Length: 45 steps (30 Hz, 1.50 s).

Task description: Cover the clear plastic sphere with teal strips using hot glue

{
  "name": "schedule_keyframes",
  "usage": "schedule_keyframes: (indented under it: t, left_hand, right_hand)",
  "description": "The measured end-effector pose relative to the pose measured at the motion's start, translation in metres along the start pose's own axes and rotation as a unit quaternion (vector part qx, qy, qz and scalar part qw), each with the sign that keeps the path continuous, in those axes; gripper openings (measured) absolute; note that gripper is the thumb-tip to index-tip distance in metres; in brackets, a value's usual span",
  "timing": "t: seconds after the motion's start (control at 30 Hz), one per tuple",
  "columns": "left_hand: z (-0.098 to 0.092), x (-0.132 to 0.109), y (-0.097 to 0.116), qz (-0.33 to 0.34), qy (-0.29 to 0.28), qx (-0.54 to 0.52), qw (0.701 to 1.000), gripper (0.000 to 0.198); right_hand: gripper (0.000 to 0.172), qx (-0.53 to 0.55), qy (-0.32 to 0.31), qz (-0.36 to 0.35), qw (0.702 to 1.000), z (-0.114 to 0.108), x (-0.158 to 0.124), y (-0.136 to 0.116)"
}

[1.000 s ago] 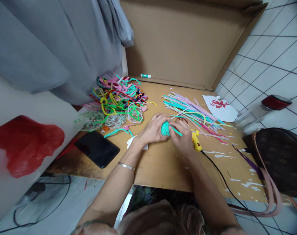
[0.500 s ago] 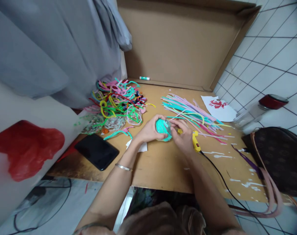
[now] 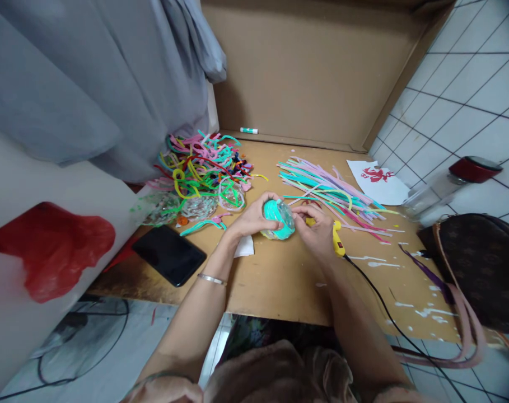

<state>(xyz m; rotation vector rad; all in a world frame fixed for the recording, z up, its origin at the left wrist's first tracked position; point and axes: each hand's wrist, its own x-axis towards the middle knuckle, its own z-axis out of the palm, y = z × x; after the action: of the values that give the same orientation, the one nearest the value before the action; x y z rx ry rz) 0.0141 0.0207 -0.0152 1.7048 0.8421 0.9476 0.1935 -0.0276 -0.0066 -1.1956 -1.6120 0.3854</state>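
Note:
A small clear round object wrapped in turquoise fuzzy strand point(image 3: 274, 211) is in my left hand point(image 3: 252, 218), whose fingers curl round its left side and thumb lies across its front. My right hand point(image 3: 315, 229) is just right of it, thumb and index finger pinched together close to its edge; what they hold, if anything, is too small to tell. Partly behind my right hand lies a yellow glue gun point(image 3: 338, 239) with a black cord. Long pastel and pink fuzzy stems point(image 3: 321, 187) lie beyond my right hand.
A tangled pile of coloured stems point(image 3: 208, 162) and a black phone point(image 3: 169, 254) are at the left of the wooden table point(image 3: 279, 291). White paper point(image 3: 388, 193), a red-lidded bottle point(image 3: 447, 182) and a brown bag point(image 3: 481, 268) stand right. Cardboard point(image 3: 304, 73) rises behind.
The wrapped object has been tilted in my left hand, so more of its clear end faces right. My right fingers remain beside it. The whole view has shifted slightly.

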Motion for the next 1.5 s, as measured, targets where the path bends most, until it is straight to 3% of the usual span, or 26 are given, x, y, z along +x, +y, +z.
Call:
schedule_keyframes:
  t: [0.2, 0.33, 0.43, 0.6, 0.97, 1.1, 1.2, 1.3, 1.4, 1.5]
  left_hand:
    - [-0.001, 0.000, 0.005, -0.017, 0.001, 0.009, 1.000, 0.059]
    - [-0.001, 0.000, 0.008, -0.026, 0.001, -0.004, 1.000, 0.059]
    - [-0.002, 0.000, 0.008, -0.028, 0.008, -0.006, 1.000, 0.061]
    - [-0.001, 0.000, 0.008, -0.038, -0.006, -0.021, 0.999, 0.058]
    - [0.000, 0.000, 0.010, -0.044, 0.001, -0.019, 0.999, 0.057]
    - [-0.001, 0.000, 0.009, -0.050, -0.002, -0.045, 0.998, 0.058]
    - [-0.001, 0.000, 0.008, -0.049, -0.003, -0.041, 0.998, 0.059]
    - [-0.002, 0.000, 0.007, -0.041, -0.005, -0.016, 0.999, 0.060]
    - [-0.002, -0.001, 0.007, -0.037, -0.006, -0.009, 0.999, 0.060]
    - [-0.003, -0.001, 0.007, -0.036, -0.004, -0.004, 0.999, 0.060]
  right_hand:
    - [0.009, 0.066, -0.017, 0.071, 0.995, 0.000, 0.003, -0.001]
    - [0.013, 0.095, -0.066, 0.104, 0.988, 0.000, 0.003, 0.001]
    - [0.012, 0.091, -0.114, 0.107, 0.983, 0.002, 0.001, 0.004]
    - [0.009, 0.093, -0.122, 0.092, 0.984, 0.003, 0.000, 0.005]
    - [0.017, 0.052, -0.097, 0.091, 0.990, 0.003, 0.001, 0.012]
    - [0.022, -0.060, 0.041, 0.060, 0.996, -0.016, -0.002, 0.017]
    - [0.027, -0.222, 0.122, 0.077, 0.964, -0.045, -0.011, 0.025]
    - [0.033, -0.369, 0.075, 0.146, 0.915, -0.065, -0.022, 0.033]
    - [0.047, -0.458, -0.004, 0.183, 0.870, -0.063, -0.030, 0.039]
    - [0.053, -0.501, 0.013, 0.175, 0.847, -0.048, -0.032, 0.047]
